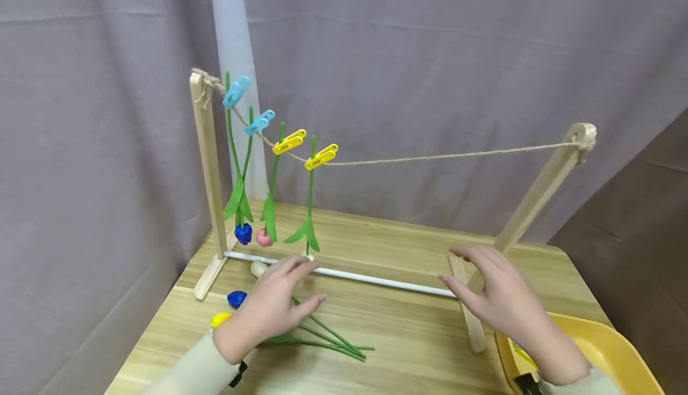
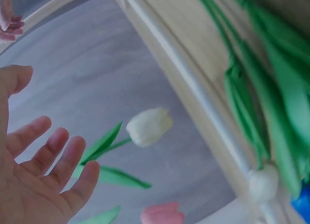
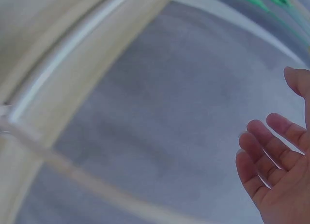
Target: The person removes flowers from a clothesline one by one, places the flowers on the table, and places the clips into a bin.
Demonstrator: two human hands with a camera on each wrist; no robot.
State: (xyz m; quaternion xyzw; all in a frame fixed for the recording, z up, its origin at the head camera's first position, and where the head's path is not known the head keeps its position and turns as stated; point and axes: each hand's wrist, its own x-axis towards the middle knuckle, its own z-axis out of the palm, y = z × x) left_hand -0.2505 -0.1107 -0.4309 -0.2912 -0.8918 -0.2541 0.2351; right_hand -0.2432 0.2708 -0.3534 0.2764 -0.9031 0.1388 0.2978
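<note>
My left hand (image 1: 271, 302) hovers over the loose tulips on the table, its fingers spread and nothing in them. Among those lie a white tulip (image 1: 258, 269), a blue tulip (image 1: 236, 299) and a yellow tulip (image 1: 220, 320); the hand hides part of their green stems (image 1: 344, 345). Beside the right post, my right hand (image 1: 502, 287) is in the air, empty, with relaxed fingers. From the twine (image 1: 430, 158) tulips hang head down, held by blue clothespins (image 1: 260, 122) and yellow clothespins (image 1: 322, 157). The left wrist view has a hanging white tulip (image 2: 149, 127) beyond the fingers.
Two wooden posts (image 1: 206, 168) carry the twine, joined low down by a white rod (image 1: 387, 281). A yellow tray (image 1: 618, 353) stands at the table's right front, partly behind the right forearm. Grey curtains (image 1: 430, 72) enclose the wooden table.
</note>
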